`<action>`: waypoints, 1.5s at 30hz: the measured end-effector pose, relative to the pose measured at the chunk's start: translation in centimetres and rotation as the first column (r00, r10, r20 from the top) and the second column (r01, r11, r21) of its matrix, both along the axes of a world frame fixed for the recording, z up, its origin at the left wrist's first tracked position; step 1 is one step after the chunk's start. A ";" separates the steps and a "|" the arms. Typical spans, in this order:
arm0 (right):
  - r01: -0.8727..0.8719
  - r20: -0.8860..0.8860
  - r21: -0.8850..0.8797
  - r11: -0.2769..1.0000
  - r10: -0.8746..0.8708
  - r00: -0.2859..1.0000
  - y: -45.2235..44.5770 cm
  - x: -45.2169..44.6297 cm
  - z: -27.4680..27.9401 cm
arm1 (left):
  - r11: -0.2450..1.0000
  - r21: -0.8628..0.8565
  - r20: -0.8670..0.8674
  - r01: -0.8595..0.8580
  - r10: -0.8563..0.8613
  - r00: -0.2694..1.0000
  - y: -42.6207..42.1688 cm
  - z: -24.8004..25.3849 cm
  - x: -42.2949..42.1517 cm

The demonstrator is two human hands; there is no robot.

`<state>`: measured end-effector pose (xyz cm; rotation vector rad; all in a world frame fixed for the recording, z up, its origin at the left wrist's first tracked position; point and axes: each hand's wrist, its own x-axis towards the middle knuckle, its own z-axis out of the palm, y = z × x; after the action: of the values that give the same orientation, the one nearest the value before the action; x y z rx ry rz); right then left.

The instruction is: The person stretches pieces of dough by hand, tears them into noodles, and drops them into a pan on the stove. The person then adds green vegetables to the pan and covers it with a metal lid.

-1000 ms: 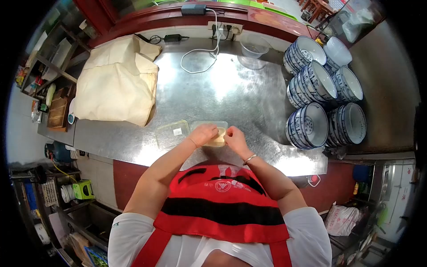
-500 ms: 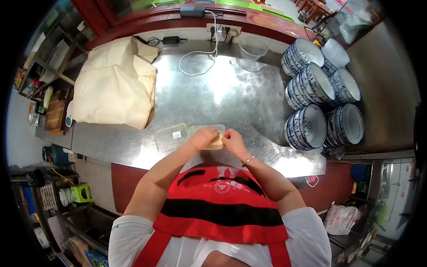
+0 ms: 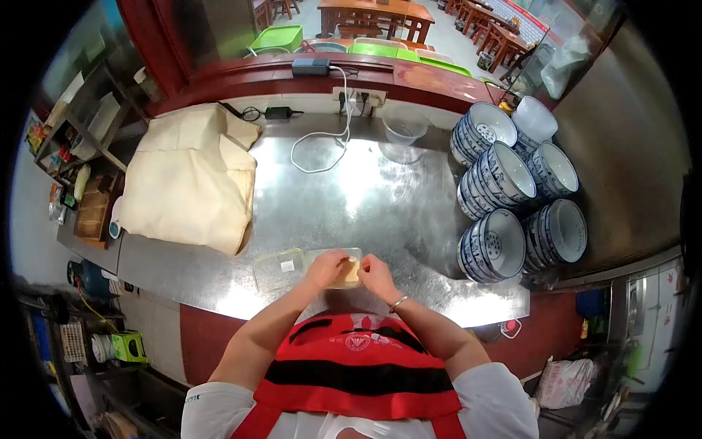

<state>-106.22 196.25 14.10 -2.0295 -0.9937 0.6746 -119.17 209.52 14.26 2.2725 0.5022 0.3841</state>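
Observation:
A small clear plastic container (image 3: 314,254) stands near the front edge of the steel table, with pale yellow, flat-looking food (image 3: 349,274) in it. My left hand (image 3: 327,269) reaches over the container from the left, its fingers bent down at the food. At the container's right side is my right hand (image 3: 376,276), thumb and fingers pinched together close to the food. Whatever is between the fingertips of either hand is too small to make out. Left of the container lies a clear rectangular lid (image 3: 272,272) with a white label.
Stacks of blue-and-white bowls (image 3: 497,175) stand on the right of the steel table (image 3: 344,212). A beige cloth (image 3: 190,175) covers something at the left. A white cable (image 3: 316,134) and a clear tub (image 3: 404,128) are at the back, below the red window ledge (image 3: 439,76).
The head view has tilted up, so the table sits lower and more of the dining room shows. Both hands stay at the container, with only slight finger movement.

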 end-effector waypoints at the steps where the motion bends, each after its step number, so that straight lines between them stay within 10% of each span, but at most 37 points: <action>1: 0.028 -0.003 -0.007 1.000 -0.028 1.000 -0.1 0.1 0.1 | 0.980 -0.179 0.005 -0.087 0.090 0.996 -0.1 -0.2 0.0; 5: 0.114 0.062 -0.028 0.993 -0.112 0.992 -0.5 1.8 -1.1 | 0.532 -0.827 0.046 -0.180 0.383 0.922 2.1 -4.2 -0.5; 10: 0.180 0.108 -0.084 0.980 -0.170 0.979 -2.0 4.6 -3.7 | 0.203 -0.979 0.105 -0.023 0.597 0.796 3.3 2.9 -2.0; 17: 0.193 0.293 0.099 0.976 -0.214 0.932 -1.0 4.4 0.4 | 0.083 -0.973 0.226 0.216 0.540 0.811 4.1 11.4 -2.2; 18: 0.157 -0.076 0.156 0.975 -0.147 0.986 -0.1 3.9 1.5 | 0.072 -0.970 0.235 0.231 0.515 0.824 3.7 12.5 -2.0; 19: 0.144 -0.429 0.222 0.964 -0.036 0.902 0.8 3.4 2.6 | 0.062 -0.973 0.223 0.224 0.518 0.826 3.2 13.6 -2.0; 21: 0.174 -0.939 0.245 0.954 0.188 0.289 2.2 1.4 7.3 | 0.043 -0.977 0.202 0.210 0.519 0.831 2.0 15.0 -1.9; 24: 0.181 -0.922 0.356 0.917 0.376 -0.092 3.2 -0.7 11.3 | -0.022 -0.966 0.207 0.258 0.527 0.824 1.4 14.5 -2.0; 36: 0.401 -0.873 0.253 0.880 0.030 0.486 3.9 -3.2 10.9 | -0.035 -0.992 0.049 0.120 0.774 0.631 0.8 11.6 -5.1; 45: 0.476 -0.857 0.202 0.856 -0.080 0.509 -0.2 0.8 8.9 | -0.010 -0.987 0.073 0.158 0.857 0.510 4.2 4.5 -10.9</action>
<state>-105.46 196.08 23.04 -1.1733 -0.1645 0.9941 -130.04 213.76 18.76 0.3286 0.6971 0.9047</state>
